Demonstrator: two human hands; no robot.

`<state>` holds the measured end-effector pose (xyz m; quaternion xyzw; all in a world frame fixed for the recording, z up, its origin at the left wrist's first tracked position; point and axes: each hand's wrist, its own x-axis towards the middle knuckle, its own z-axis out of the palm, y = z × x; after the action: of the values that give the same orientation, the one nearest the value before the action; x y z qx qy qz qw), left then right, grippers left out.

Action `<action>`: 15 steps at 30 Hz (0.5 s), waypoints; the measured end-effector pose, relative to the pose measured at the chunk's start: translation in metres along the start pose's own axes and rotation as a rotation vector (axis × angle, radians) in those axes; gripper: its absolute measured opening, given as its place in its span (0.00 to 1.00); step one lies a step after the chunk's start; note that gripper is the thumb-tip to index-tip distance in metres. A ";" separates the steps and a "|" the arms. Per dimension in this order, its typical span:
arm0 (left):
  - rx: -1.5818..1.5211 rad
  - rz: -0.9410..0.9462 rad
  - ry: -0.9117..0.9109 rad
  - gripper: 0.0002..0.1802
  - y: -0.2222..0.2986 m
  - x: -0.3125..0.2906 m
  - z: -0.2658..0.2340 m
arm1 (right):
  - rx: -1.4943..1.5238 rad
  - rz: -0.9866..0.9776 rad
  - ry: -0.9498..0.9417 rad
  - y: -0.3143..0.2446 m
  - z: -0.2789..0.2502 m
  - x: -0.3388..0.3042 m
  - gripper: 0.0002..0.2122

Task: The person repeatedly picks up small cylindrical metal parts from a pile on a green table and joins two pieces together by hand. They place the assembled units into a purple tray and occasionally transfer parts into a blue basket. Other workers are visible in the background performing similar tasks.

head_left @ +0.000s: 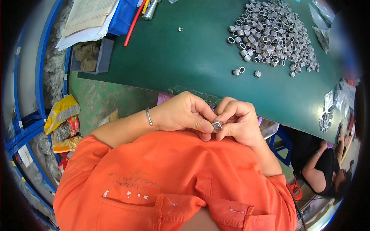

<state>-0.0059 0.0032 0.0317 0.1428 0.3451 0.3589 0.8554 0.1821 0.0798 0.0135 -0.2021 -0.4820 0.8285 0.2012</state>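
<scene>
Both hands meet at the near edge of the green table, close to my orange shirt. Between their fingertips is a small grey metal ring-like part (pixel 217 127). My left hand (pixel 184 114), with a silver bangle (pixel 148 116) on its wrist, has thumb and fingers closed on the part from the left. From the right, my right hand (pixel 239 119) pinches the same part with thumb and forefinger. The fingers cover much of it, so its full shape is hidden. Farther off at the right lies a large pile of similar grey metal rings (pixel 269 34), with a few loose ones in front.
A grey bin (pixel 104 57) holding brown cloth, a blue bin (pixel 122 19), papers (pixel 86 23) and a red rod (pixel 135 23) lie at the far left. Blue shelving (pixel 41 57) lines the left side. Another person in black (pixel 323 169) sits at the right.
</scene>
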 end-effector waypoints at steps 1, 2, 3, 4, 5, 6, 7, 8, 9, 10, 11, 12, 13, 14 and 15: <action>0.000 0.000 -0.002 0.11 0.000 0.001 0.000 | 0.134 0.115 0.000 -0.004 0.002 0.001 0.09; 0.044 -0.015 0.008 0.11 -0.001 0.002 0.000 | 0.269 0.233 0.000 -0.007 0.004 0.001 0.09; 0.087 -0.029 0.017 0.11 -0.002 0.002 0.000 | 0.269 0.235 0.002 -0.005 0.004 0.002 0.09; 0.084 -0.030 0.017 0.11 -0.005 0.002 -0.001 | 0.208 0.227 0.003 -0.003 0.004 0.002 0.09; 0.030 -0.042 0.013 0.11 -0.006 0.003 -0.003 | 0.146 0.213 0.005 -0.001 0.002 0.004 0.09; -0.025 -0.054 0.010 0.11 -0.006 0.004 -0.005 | 0.145 0.213 0.006 -0.001 0.001 0.003 0.09; -0.024 -0.054 0.009 0.11 -0.005 0.005 -0.005 | 0.051 0.140 0.021 0.000 0.000 0.002 0.09; 0.043 -0.021 0.021 0.10 -0.004 0.005 -0.004 | -0.045 0.067 0.036 0.000 0.000 0.001 0.08; 0.110 0.012 0.033 0.10 -0.003 0.006 -0.003 | -0.047 0.067 0.037 0.000 -0.001 0.001 0.08; 0.111 0.012 0.031 0.10 -0.002 0.007 -0.001 | -0.077 0.012 0.077 0.000 -0.001 0.001 0.08; 0.112 0.072 0.080 0.09 0.000 0.009 0.000 | -0.109 -0.049 0.116 0.000 -0.002 0.003 0.07; 0.113 0.133 0.127 0.08 0.003 0.011 0.001 | -0.024 -0.091 0.147 0.003 -0.003 0.005 0.06; 0.119 0.135 0.126 0.08 0.004 0.013 0.002 | -0.025 -0.098 0.146 0.002 -0.002 0.007 0.06; 0.162 0.230 0.179 0.08 0.004 0.015 0.003 | 0.031 -0.068 0.204 0.000 0.001 0.008 0.06; 0.204 0.325 0.232 0.07 0.004 0.017 0.003 | 0.088 -0.037 0.262 -0.001 0.003 0.009 0.06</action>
<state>0.0023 0.0185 0.0275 0.2403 0.4481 0.4691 0.7220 0.1728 0.0831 0.0142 -0.2906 -0.4184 0.8114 0.2866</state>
